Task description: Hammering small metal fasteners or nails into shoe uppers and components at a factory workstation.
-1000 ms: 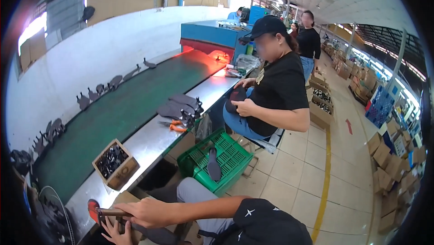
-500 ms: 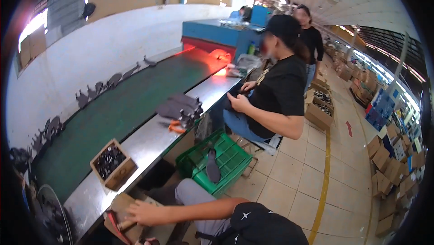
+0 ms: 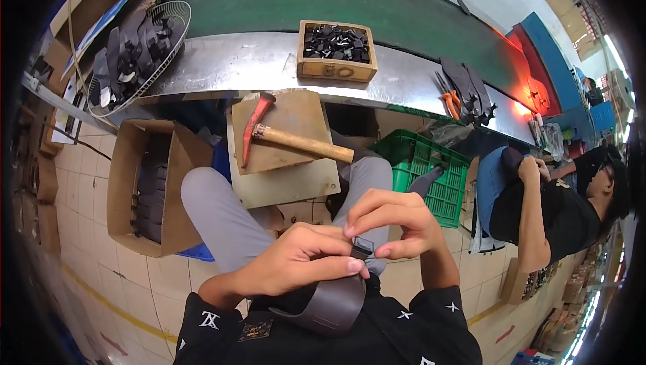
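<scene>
My left hand (image 3: 289, 264) grips a dark brown shoe sole (image 3: 333, 308) with its thumb and fingers, close to my chest. The sole's curved end hangs below the hand, and its small black heel (image 3: 363, 247) points up between both hands. My right hand (image 3: 407, 224) pinches around that heel, index finger on one side and thumb on the other. Whether a separate piece sits on the heel is too small to tell. Beyond my hands, a hammer (image 3: 306, 145) with a red head and wooden handle lies on a worn board (image 3: 296, 106) between my knees.
Ahead, a wooden box (image 3: 336, 70) of small black pieces stands on the metal ledge (image 3: 235, 62) beside a green conveyor (image 3: 256, 2). Left are a wire basket (image 3: 178, 18) and a cardboard box (image 3: 185, 163) with soles. Right are a green crate (image 3: 447, 207), pliers (image 3: 452, 104) and a seated co-worker (image 3: 538, 210).
My view has swung from the right back to my lap. My right hand has left the hammer on the board and is now at the sole's heel, together with my left hand.
</scene>
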`<state>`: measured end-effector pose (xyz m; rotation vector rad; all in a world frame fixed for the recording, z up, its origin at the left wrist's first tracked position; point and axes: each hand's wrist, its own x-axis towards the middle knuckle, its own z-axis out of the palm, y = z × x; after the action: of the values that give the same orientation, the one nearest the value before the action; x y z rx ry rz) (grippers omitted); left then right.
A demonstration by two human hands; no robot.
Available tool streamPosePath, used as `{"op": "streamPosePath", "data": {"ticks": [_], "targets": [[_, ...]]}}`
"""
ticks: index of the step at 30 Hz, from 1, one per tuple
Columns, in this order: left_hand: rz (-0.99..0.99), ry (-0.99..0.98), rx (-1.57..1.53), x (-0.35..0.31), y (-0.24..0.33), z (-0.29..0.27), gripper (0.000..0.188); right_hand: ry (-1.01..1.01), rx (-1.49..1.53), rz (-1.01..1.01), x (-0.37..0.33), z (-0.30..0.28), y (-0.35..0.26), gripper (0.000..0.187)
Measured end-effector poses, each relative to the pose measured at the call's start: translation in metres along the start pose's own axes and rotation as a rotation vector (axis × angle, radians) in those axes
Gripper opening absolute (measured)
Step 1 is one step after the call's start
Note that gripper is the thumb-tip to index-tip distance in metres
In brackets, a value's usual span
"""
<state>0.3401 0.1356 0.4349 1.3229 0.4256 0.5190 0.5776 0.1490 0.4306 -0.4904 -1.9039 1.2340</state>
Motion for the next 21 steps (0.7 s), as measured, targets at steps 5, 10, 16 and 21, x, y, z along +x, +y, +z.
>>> {"op": "streamPosePath", "data": {"ticks": [5, 10, 16, 21], "targets": [[-0.027, -0.197, -0.176, 0.004, 0.003, 0.008, 0.025, -0.207, 0.082, -0.204, 0.009, -0.003, -0.003, 0.028], [-0.118, -0.496, -0.254, 0.005, 0.006, 0.007, 0.023, -0.377, 0.086, -0.313, 0.016, 0.003, -0.019, 0.025], [-0.069, -0.563, -0.3, 0.007, 0.0, 0.01, 0.024, -0.342, -0.051, -0.356, 0.012, 0.01, -0.029, 0.025], [-0.069, -0.557, -0.259, 0.006, 0.0, 0.009, 0.024, -0.296, 0.03, -0.305, 0.006, 0.015, -0.025, 0.033]]}}
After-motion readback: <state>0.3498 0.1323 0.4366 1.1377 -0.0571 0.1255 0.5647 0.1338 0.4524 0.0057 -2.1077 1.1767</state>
